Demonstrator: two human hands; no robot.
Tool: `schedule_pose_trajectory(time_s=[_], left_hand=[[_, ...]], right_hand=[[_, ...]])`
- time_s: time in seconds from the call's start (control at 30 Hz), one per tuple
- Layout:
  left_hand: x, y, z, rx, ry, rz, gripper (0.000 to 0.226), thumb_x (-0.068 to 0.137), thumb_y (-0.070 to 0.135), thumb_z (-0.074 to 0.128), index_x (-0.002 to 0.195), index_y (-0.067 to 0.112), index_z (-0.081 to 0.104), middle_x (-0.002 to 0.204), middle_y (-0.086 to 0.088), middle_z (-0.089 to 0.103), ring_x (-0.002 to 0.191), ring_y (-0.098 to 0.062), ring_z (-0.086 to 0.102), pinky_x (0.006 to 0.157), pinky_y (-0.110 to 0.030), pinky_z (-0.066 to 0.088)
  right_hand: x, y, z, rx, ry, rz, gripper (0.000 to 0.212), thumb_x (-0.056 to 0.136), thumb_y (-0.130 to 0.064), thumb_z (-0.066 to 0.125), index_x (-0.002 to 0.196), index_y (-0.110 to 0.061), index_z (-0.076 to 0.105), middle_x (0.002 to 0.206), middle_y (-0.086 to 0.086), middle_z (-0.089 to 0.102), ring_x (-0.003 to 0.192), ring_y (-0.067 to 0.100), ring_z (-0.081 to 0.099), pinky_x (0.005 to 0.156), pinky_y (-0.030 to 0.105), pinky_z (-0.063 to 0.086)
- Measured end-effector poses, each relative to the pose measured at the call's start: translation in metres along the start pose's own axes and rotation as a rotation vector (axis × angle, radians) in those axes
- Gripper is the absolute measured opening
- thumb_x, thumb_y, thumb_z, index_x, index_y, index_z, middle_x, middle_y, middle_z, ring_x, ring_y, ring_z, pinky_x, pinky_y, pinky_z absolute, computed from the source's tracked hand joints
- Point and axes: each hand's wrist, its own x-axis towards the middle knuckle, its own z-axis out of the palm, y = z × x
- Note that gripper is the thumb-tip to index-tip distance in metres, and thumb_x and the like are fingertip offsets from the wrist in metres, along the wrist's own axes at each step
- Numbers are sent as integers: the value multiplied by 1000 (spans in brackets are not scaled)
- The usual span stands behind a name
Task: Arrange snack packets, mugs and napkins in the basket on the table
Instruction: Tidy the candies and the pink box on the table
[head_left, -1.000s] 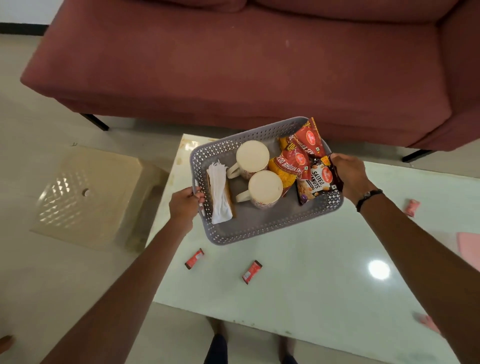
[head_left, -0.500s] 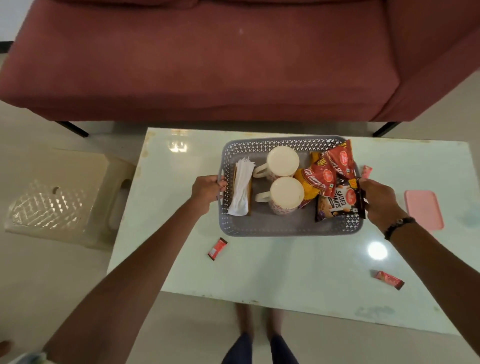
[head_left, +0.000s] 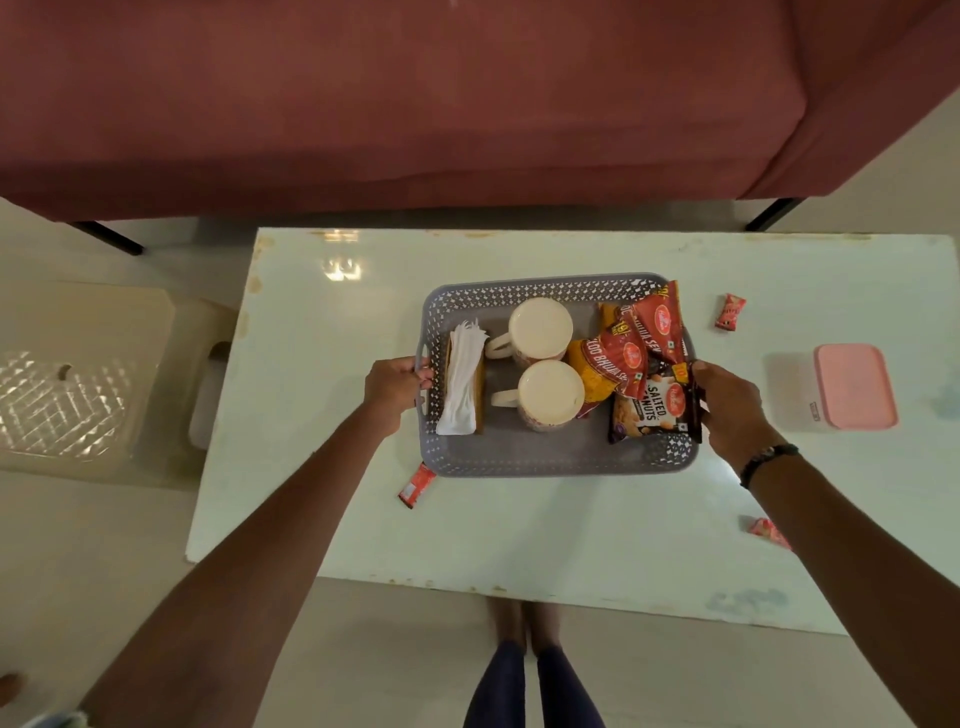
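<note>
A grey perforated basket (head_left: 550, 460) rests on the pale glossy table (head_left: 545, 535). Inside it, white napkins (head_left: 461, 382) lie at the left, two cream mugs (head_left: 540, 328) (head_left: 551, 392) stand in the middle, and several red and yellow snack packets (head_left: 631, 364) lean at the right. My left hand (head_left: 396, 387) grips the basket's left handle. My right hand (head_left: 727, 402) holds the basket's right rim, over the edge of a dark packet.
Three small red sachets (head_left: 416, 484) (head_left: 730, 313) (head_left: 769, 532) lie loose on the table. A pink-lidded box (head_left: 852, 387) sits at the right. A maroon sofa (head_left: 415, 104) stands behind the table, a beige plastic stool (head_left: 98, 384) to its left. My feet show below the near edge.
The basket came down from a tilted, lifted position at the table's left corner and now lies flat near the table's middle, both hands still holding its sides.
</note>
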Motion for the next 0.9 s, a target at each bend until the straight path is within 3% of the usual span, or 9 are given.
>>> schedule_pose_trajectory(time_s=[0.1,0.17,0.27,0.37,0.57,0.73,0.9], left_hand=[[1,3,-2,12,1,8,28,89,6,58,116,2,63,113,-17,67,91,-21,62,91,-39,52],[3,6,-3,16,3,30,28,89,5,57,116,2,63,114,-18,67,90,-22,62,84,-36,53],[5,8,-5,35,0,58,28,90,4,55,117,2,62,115,-19,66,90,-21,61,75,-30,51],[5,8,-6,44,-27,66,31,91,2,52,120,2,60,116,-19,65,92,-21,60,85,-33,49],[3,6,-4,51,-39,63,31,92,2,50,122,2,58,117,-20,65,93,-21,59,87,-34,48],[-7,7,-1,164,-9,111,30,92,7,48,120,3,59,117,-19,64,101,-29,62,90,-38,48],[-34,18,17,380,343,393,32,88,2,48,120,2,52,126,-19,52,119,-35,45,93,-40,41]], right_hand=[[3,2,1,-21,-1,5,17,91,-15,53,83,-14,67,77,3,63,73,20,61,77,34,51],[2,7,1,-34,4,10,21,91,-16,53,76,-19,66,78,3,64,76,22,62,82,37,51],[2,14,1,-18,3,-3,23,94,-17,51,77,-19,67,78,2,65,75,20,63,76,33,52],[5,18,1,-8,22,6,20,94,-19,51,93,-14,70,79,0,67,73,17,64,68,28,51],[4,25,-4,26,29,-24,20,96,-20,49,102,-14,67,81,0,66,75,18,64,65,28,50],[5,25,-7,-33,7,-40,26,96,-20,48,109,-7,67,89,6,68,86,24,64,85,39,52],[2,25,-19,-178,92,-159,26,94,-27,51,110,-12,63,115,8,66,109,25,61,99,41,47]])
